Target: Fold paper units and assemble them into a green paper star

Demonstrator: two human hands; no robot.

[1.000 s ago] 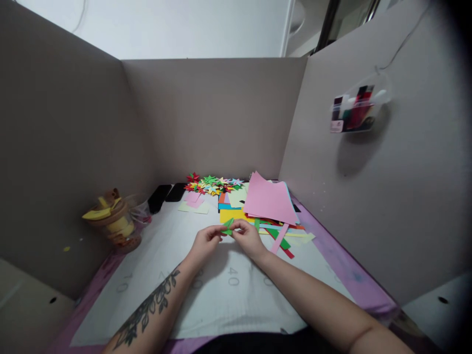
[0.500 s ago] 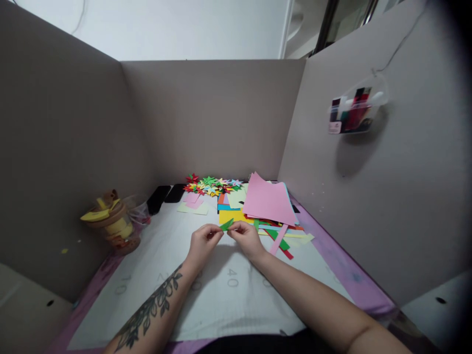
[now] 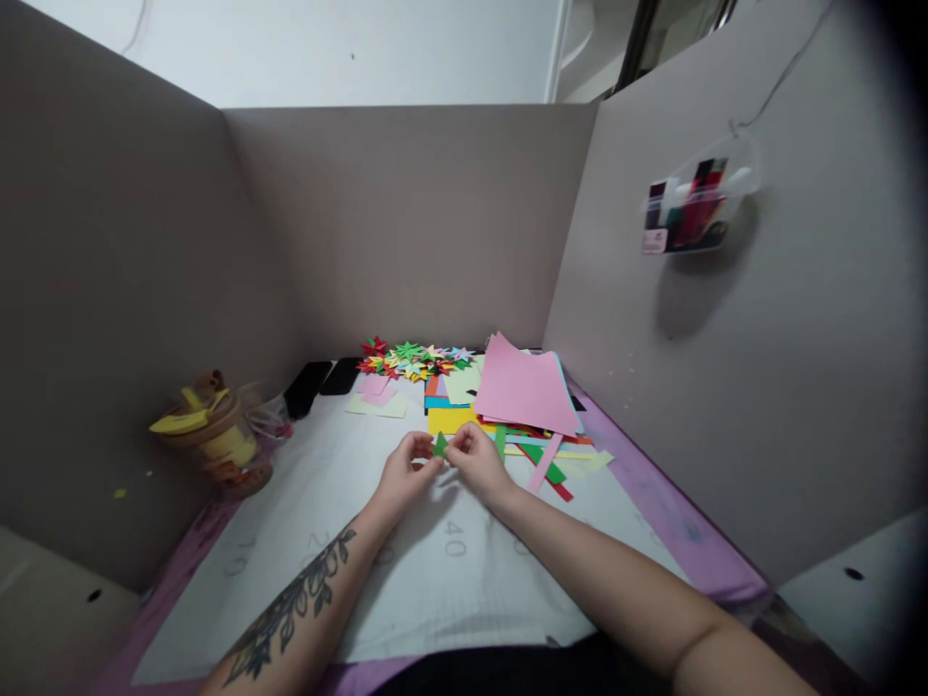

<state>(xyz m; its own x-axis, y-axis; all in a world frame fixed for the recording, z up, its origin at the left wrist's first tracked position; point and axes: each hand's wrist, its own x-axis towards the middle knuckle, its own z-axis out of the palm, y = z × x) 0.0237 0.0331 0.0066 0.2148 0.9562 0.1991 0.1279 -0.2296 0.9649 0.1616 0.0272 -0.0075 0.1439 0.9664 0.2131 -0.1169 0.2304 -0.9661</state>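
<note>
A small folded piece of green paper is pinched between my two hands, its pointed tip upward. My left hand has thumb and fingertips closed on its left side. From the right, my right hand grips it with the fingers curled in. Both hands are held over the white sheet, close together. Just beyond them lie a yellow sheet and a stack topped by pink paper. Green, pink and red paper strips are spread to the right of my right hand.
Folded paper stars in several colours are heaped at the back. Two black flat objects and a brown pot-like container stand left. Grey panels enclose the table; a clear plastic holder hangs on the right one.
The green paper has turned from a slanted position to point upward, and less of it shows. My hands stay close together; the whole view has shifted slightly.
</note>
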